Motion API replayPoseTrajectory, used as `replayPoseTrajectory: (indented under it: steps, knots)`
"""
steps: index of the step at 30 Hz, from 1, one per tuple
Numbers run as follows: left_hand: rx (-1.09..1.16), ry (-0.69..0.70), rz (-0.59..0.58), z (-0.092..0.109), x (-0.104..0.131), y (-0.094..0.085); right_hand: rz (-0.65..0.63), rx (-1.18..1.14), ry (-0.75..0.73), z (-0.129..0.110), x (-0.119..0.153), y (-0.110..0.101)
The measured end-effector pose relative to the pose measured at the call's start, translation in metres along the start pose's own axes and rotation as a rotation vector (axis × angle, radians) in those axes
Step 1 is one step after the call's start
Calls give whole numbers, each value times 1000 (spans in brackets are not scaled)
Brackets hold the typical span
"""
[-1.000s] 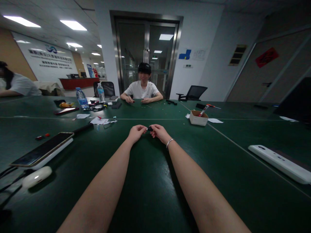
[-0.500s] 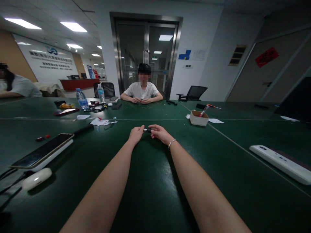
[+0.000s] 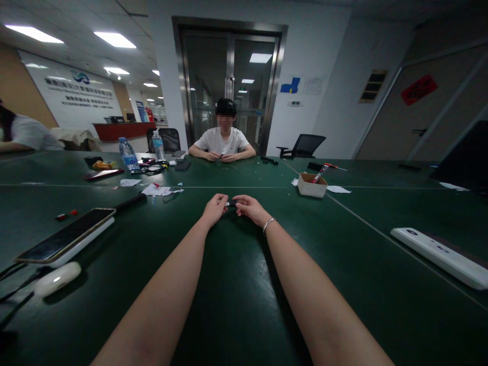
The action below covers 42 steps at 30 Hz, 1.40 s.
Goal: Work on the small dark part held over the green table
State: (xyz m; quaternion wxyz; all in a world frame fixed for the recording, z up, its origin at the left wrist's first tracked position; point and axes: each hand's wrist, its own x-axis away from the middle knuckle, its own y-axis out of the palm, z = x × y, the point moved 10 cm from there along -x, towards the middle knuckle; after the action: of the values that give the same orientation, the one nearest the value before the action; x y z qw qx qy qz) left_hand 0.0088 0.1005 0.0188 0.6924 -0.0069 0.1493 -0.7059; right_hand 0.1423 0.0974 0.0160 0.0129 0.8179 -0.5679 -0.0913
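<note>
Above the green table (image 3: pixel 236 264), my two hands meet at a small black stick with a silver metal end (image 3: pixel 231 204); its exact kind is too small to make out. My left hand (image 3: pixel 215 209) pinches the silver end between thumb and fingers. On the black end, the thumb and fingertips of my right hand (image 3: pixel 249 208) are closed, with a bracelet (image 3: pixel 269 225) round that wrist. Fingers partly hide both ends of the stick.
At left lie a phone (image 3: pixel 68 234) on a white block, a white mouse-like object (image 3: pixel 58 279), paper scraps (image 3: pixel 156 189) and bottles (image 3: pixel 128 155). A small carton (image 3: pixel 311 185) and a long white device (image 3: pixel 438 256) are at right. Across sits a person (image 3: pixel 224 140).
The fingers of my left hand have shifted slightly on the stick. My right hand stays nearly in place, and both hands still hold the stick.
</note>
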Motion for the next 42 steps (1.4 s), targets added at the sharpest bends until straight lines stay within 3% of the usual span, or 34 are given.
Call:
replayPoseTrajectory:
  steps: [8, 13, 24, 32, 42]
  knots:
    - [-9, 31, -74, -2, -3, 6, 12, 3, 2, 0, 1, -1]
    - [-61, 57, -23, 1, -2, 0, 18, -3, 9, 0, 0, -1]
    - [-89, 68, -103, 0, -3, 9, 22, 34, 37, 1, 1, 0]
    - [-37, 62, -24, 1, -1, 3, 55, 31, 50, 3, 0, -3]
    - [-33, 23, -40, 2, 0, 3, 67, 15, 48, 1, 1, -5]
